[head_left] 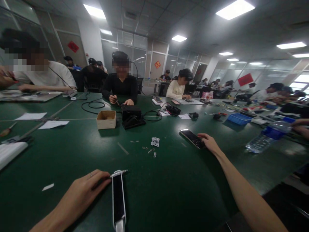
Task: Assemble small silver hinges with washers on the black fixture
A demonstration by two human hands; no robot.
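My left hand [90, 185] has its fingers closed at the left end of a thin metal bolt [124, 171]. That bolt crosses the far end of a long, narrow metal frame [118, 196], silver-edged and dark inside, lying on the table in front of me. Farther right, my right hand [209, 141] grips the near end of a smartphone [191, 138]; its thumb is partly hidden. Between the hands lie a small silver metal bracket piece [155, 141] and several small nuts or washers [151, 150].
The green table [169, 193] also bears an open cardboard box [106, 120], a black device on a stand [131, 116] with cables, a blue tray [239, 119] and a tilted water bottle [267, 137] at a person's hand on the right. Several people sit around.
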